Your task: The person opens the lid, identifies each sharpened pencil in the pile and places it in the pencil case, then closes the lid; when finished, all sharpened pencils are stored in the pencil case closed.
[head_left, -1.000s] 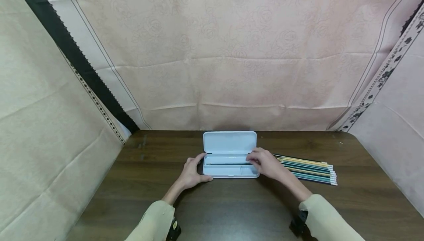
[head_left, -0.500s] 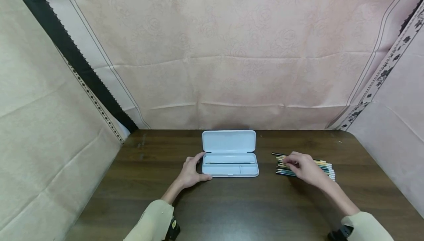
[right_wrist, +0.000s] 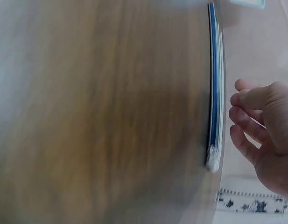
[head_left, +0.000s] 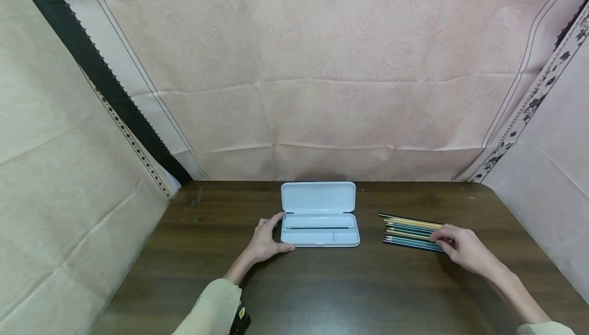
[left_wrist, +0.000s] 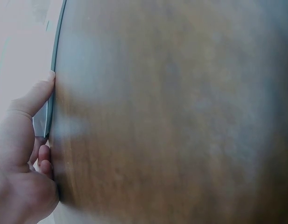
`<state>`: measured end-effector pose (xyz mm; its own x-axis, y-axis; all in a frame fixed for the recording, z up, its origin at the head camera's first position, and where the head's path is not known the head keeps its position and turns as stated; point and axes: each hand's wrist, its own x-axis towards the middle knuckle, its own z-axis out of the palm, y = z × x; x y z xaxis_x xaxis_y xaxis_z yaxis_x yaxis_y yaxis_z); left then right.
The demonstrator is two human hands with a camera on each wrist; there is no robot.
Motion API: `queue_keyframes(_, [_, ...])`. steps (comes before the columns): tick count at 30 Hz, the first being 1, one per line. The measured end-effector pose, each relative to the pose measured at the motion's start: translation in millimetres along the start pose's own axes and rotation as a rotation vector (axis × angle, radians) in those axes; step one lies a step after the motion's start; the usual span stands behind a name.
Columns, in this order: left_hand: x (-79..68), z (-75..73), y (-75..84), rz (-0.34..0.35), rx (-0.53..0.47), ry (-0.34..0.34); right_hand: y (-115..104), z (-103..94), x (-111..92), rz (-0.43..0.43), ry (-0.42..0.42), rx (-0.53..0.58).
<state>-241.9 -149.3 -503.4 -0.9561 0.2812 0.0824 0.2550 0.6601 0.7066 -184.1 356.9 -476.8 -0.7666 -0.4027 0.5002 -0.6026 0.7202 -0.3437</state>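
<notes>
An open light-blue pencil case (head_left: 317, 220) lies on the table, its lid (head_left: 318, 197) tipped back. One dark pencil (head_left: 303, 227) lies lengthwise inside. My left hand (head_left: 264, 241) grips the left end of the case, thumb at the front edge and forefinger at the back corner. To the right lies a bundle of green, yellow and dark pencils (head_left: 409, 232). Over its eraser end hovers my right hand (head_left: 466, 249), fingers loosely bent and thumb near the forefinger. In the right wrist view these fingertips (right_wrist: 235, 99) are apart from the pencils and hold nothing.
The dark wooden table (head_left: 317, 289) bears the case and pencils. Behind it hangs a pale cloth (head_left: 349, 94); more cloth hangs at the left (head_left: 83, 186) and the right. The case stands near the table's back edge.
My right hand has left the case and travelled right, passing over the pencils to their eraser end. The single pencil stays in the case. My left hand keeps its place.
</notes>
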Motion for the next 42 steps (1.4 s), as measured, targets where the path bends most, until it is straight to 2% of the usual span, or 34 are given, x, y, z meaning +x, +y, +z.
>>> queue_keyframes(7, [-0.8, -1.0, -0.2, 0.019, -0.003, -0.003, 11, -9.0, -19, 0.067, 0.023, -0.036])
queue_keyframes(13, [-0.7, -0.6, 0.4, 0.005, -0.005, 0.002, 15, -14.5, -26, 0.102, 0.031, -0.040])
queue_keyframes(23, [-1.6, -1.2, 1.5, -0.005, -0.020, -0.003, 20, -13.3, -30, 0.090, 0.022, -0.031])
queue_keyframes(42, [-0.5, -0.3, 1.6, 0.010, -0.005, 0.006, 27, -8.0, -26, 0.031, -0.003, -0.107])
